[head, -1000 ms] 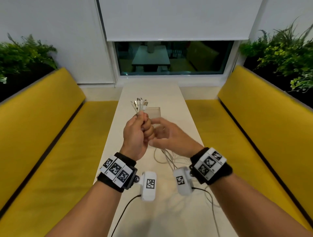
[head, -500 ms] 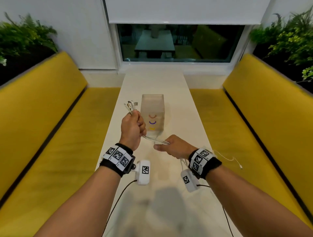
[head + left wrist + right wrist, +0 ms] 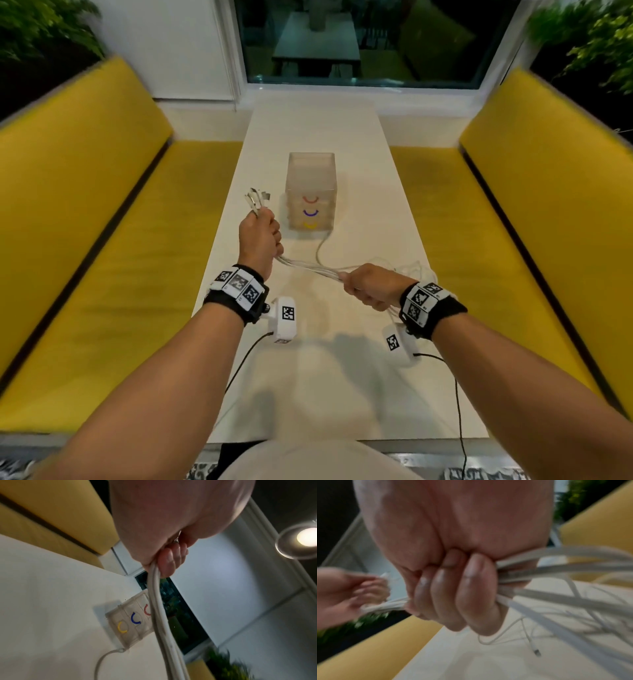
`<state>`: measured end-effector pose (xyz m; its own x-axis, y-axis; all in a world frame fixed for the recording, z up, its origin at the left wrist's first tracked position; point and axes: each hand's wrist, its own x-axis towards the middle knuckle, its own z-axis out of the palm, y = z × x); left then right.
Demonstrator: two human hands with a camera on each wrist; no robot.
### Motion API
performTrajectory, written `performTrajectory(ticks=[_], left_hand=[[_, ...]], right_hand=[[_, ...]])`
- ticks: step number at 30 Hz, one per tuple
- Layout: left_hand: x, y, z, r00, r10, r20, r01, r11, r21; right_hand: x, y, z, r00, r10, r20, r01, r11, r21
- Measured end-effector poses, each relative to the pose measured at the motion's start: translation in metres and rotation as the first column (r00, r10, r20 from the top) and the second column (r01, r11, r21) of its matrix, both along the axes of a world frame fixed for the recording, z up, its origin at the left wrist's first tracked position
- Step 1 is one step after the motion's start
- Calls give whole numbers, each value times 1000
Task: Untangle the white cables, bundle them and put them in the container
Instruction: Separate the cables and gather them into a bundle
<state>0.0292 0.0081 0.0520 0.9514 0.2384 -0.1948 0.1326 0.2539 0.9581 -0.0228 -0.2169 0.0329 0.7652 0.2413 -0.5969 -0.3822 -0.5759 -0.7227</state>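
Several white cables point(image 3: 310, 269) run taut between my two hands over the white table point(image 3: 342, 377). My left hand point(image 3: 258, 238) grips them in a fist just left of the container, and their metal plug ends point(image 3: 257, 199) stick up above it. My right hand point(image 3: 368, 286) grips the same bundle nearer to me, on the right. The right wrist view shows its fingers point(image 3: 453, 595) curled round the cables point(image 3: 556, 588), whose loose tails spread over the table. The clear container point(image 3: 311, 190), with red, blue and yellow arcs on its front, stands upright mid-table. One cable lies up against its base point(image 3: 109, 654).
Yellow benches point(image 3: 102, 240) flank the narrow table on both sides. A window point(image 3: 359, 41) lies beyond the far end, with green plants point(image 3: 589, 37) at the upper corners. Black wrist-camera leads point(image 3: 457, 394) trail over the near table edge.
My right hand has closed on the cables and slid along them down and to the right, away from the left hand, drawing the bundle straight. The left hand has kept its grip.
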Motion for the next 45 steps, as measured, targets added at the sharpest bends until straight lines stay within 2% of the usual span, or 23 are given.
performTrajectory(ticks=[2, 3, 5, 7, 9, 11, 14, 17, 19, 25, 27, 31, 35, 38, 43, 45], left_hand=[[-6, -10, -7, 996, -83, 44, 71, 973, 220], [-9, -14, -11, 987, -147, 64, 117, 933, 339], [-19, -22, -20, 954, -292, 63, 220, 828, 517], [-27, -27, -31, 913, -407, 30, 312, 744, 591], [-33, -29, -41, 878, -479, 19, 382, 723, 575], [-41, -32, -44, 853, -521, 36, 432, 743, 511], [-54, -42, -37, 796, -596, 107, 495, 742, 451], [-58, -51, -36, 806, -580, 119, 501, 775, 385], [-57, -51, -37, 822, -558, 116, 477, 785, 395], [-50, -44, -43, 791, -607, 77, 558, 768, 316], [-46, -39, -41, 775, -628, 68, 569, 741, 356], [-40, -23, -33, 724, -689, 31, 583, 636, 505], [-35, -6, -35, 735, -674, -68, 599, 599, 532], [-30, 5, -39, 773, -626, -104, 585, 641, 497], [-27, 18, -34, 787, -606, -114, 603, 716, 352], [-29, 15, -36, 817, -567, -104, 570, 767, 294]], right_hand=[[0, 7, 4, 993, 108, 54, -96, 978, -185], [0, 11, 8, 982, 176, 64, -153, 953, -260], [1, 19, 21, 956, 290, 38, -261, 905, -335], [4, 25, 36, 930, 367, 7, -341, 871, -353], [9, 27, 51, 918, 397, -6, -376, 863, -337], [16, 27, 66, 919, 393, -12, -380, 879, -287], [28, 25, 82, 929, 370, -15, -364, 903, -228], [35, 25, 87, 924, 381, -16, -375, 901, -217], [38, 25, 87, 927, 374, -16, -369, 906, -209], [40, 26, 77, 937, 342, -64, -348, 916, -200], [40, 25, 74, 946, 314, -83, -324, 927, -189], [41, 17, 66, 945, 307, -115, -326, 915, -237], [47, -1, 60, 958, 246, -147, -269, 949, -166], [52, -15, 59, 946, 275, -173, -305, 934, -186], [61, -39, 51, 954, 207, -218, -235, 966, -110], [63, -42, 47, 960, 183, -212, -203, 976, -78]])
